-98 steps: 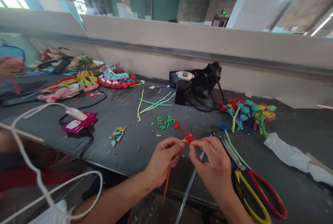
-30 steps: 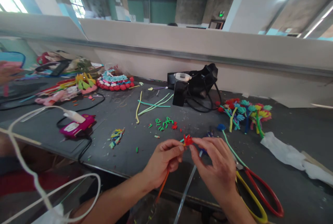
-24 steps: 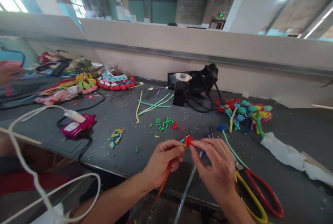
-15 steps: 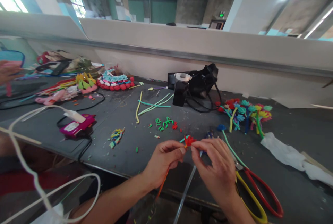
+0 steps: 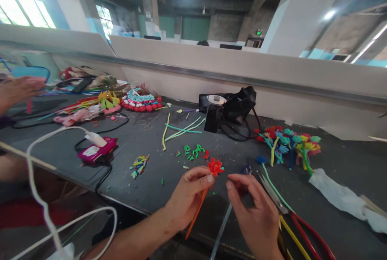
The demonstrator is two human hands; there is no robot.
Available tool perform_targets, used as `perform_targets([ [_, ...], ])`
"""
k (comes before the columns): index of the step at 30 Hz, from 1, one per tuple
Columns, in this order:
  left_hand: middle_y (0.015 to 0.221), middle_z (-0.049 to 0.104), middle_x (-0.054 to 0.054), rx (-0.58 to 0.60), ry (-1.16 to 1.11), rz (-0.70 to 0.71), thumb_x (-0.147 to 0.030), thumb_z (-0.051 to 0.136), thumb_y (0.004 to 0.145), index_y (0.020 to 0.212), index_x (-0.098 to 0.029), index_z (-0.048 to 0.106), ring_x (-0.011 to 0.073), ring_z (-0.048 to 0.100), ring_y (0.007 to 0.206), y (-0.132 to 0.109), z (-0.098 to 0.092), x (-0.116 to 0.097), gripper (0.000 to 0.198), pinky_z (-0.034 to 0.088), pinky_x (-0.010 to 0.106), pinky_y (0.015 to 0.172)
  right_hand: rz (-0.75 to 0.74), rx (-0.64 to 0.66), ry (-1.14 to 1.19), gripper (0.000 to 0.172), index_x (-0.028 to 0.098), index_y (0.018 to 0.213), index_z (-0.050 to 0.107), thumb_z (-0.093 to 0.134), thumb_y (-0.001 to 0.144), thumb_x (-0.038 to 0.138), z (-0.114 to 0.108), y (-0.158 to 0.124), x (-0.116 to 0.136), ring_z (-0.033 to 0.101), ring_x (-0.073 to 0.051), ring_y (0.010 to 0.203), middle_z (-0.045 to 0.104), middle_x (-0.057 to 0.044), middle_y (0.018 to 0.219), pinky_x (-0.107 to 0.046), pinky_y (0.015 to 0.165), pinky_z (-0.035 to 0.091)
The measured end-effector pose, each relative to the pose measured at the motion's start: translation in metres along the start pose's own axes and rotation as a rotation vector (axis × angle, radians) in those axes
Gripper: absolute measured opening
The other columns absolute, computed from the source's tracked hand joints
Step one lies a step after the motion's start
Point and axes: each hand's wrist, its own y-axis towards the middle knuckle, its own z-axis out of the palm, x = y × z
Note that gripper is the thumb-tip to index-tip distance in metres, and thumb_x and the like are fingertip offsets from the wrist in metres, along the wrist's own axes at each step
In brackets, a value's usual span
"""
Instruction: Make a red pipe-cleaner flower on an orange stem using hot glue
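Note:
My left hand (image 5: 193, 195) pinches a red fuzzy flower (image 5: 215, 166) just under its petals. The flower's orange stem (image 5: 198, 213) hangs below the fingers. To the right, my right hand (image 5: 255, 207) is apart from the flower, thumb and forefinger bent with a small gap, nothing visible between them. Large scissors (image 5: 273, 193) with red and yellow handles lie by my right hand, partly hidden by it. A blue flower (image 5: 261, 159) on a pale green stem is beside them. Ahead of my hands lie small green pieces (image 5: 193, 152) and a red piece (image 5: 206, 154).
Colourful fuzzy flowers (image 5: 284, 143) lie at right beside a white wrapped bundle (image 5: 335, 191). A phone (image 5: 213, 118) leans against a black bag (image 5: 242, 107). Leftward are a magenta power block (image 5: 96, 151), a white cable (image 5: 32, 179) and another person's hand (image 5: 18, 92).
My right hand has drawn back from the red flower, which now faces up with its petals spread. My left hand keeps its grip. The camera view has tilted up slightly.

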Motion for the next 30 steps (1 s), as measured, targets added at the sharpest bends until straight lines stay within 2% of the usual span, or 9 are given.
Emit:
perform_targets([
  [3,0.068,0.067,0.000,0.013,-0.049,-0.028,-0.021,0.087,0.053,0.068,-0.017,0.071,0.0109,0.058,0.066,-0.002,0.000,-0.002,0.022,0.043,0.024,0.068,0.095,0.129,0.117,0.005,0.021,0.089,0.064,0.059,0.086,0.024,0.012,-0.004,0.004,0.059,-0.011,0.058,0.064,0.001,0.072,-0.020,0.054,0.049],
  [6,0.070,0.067,0.000,0.037,-0.098,-0.060,-0.020,0.086,0.055,0.069,-0.018,0.072,0.0120,0.059,0.066,-0.002,0.001,-0.002,0.021,0.044,0.025,0.067,0.178,0.222,0.225,0.008,0.020,0.089,0.066,0.061,0.085,0.025,0.023,-0.010,0.007,0.064,-0.013,0.062,0.069,0.000,0.076,-0.020,0.055,0.051],
  [10,0.063,0.064,-0.002,0.019,-0.127,-0.065,-0.018,0.085,0.057,0.068,-0.017,0.071,0.0101,0.056,0.061,-0.003,0.002,0.001,0.019,0.042,0.023,0.063,0.233,0.239,0.297,0.009,0.021,0.086,0.069,0.063,0.084,0.027,0.030,-0.017,0.007,0.066,-0.015,0.068,0.071,-0.001,0.079,-0.022,0.062,0.053],
  [13,0.066,0.063,-0.001,0.015,-0.118,-0.084,-0.018,0.085,0.058,0.069,-0.017,0.070,0.0105,0.056,0.065,-0.005,0.004,0.003,0.018,0.042,0.022,0.064,0.325,0.260,0.398,0.014,0.021,0.081,0.069,0.062,0.084,0.032,0.030,-0.017,0.007,0.066,-0.015,0.068,0.070,-0.001,0.076,-0.022,0.062,0.053],
  [16,0.069,0.063,-0.002,0.022,-0.106,-0.091,-0.018,0.083,0.060,0.070,-0.016,0.070,0.0092,0.055,0.065,-0.006,0.004,0.002,0.017,0.041,0.021,0.064,0.441,0.310,0.556,0.023,0.019,0.077,0.068,0.061,0.084,0.039,0.027,-0.013,0.009,0.061,-0.014,0.061,0.066,-0.001,0.069,-0.021,0.055,0.049],
  [19,0.065,0.060,-0.002,0.024,-0.052,-0.060,-0.022,0.079,0.065,0.068,-0.015,0.070,0.0076,0.050,0.060,-0.003,0.003,0.000,0.012,0.039,0.021,0.061,0.520,0.382,0.656,0.029,0.018,0.069,0.064,0.061,0.084,0.042,0.024,-0.010,0.009,0.049,-0.010,0.055,0.053,0.002,0.061,-0.019,0.050,0.041],
  [22,0.070,0.063,0.001,0.016,0.018,-0.023,-0.021,0.075,0.066,0.071,-0.013,0.072,0.0101,0.052,0.064,0.001,0.000,0.000,0.010,0.041,0.023,0.064,0.603,0.426,0.735,0.031,0.018,0.068,0.061,0.061,0.083,0.044,0.021,-0.010,0.008,0.039,-0.009,0.054,0.043,0.004,0.060,-0.019,0.048,0.034],
  [25,0.076,0.067,0.005,0.022,0.058,-0.011,-0.022,0.073,0.066,0.076,-0.012,0.074,0.0130,0.055,0.069,0.002,-0.001,0.001,0.014,0.043,0.025,0.067,0.675,0.456,0.812,0.031,0.017,0.070,0.061,0.063,0.081,0.046,0.020,-0.012,0.005,0.036,-0.008,0.054,0.043,0.004,0.061,-0.020,0.049,0.031],
  [30,0.077,0.068,0.004,0.036,0.046,-0.083,-0.025,0.079,0.065,0.074,-0.015,0.074,0.0133,0.056,0.067,0.002,0.001,0.003,0.015,0.044,0.026,0.063,0.800,0.474,0.890,0.032,0.016,0.074,0.064,0.069,0.077,0.047,0.021,-0.011,0.004,0.040,-0.008,0.054,0.047,0.004,0.060,-0.019,0.050,0.033],
])
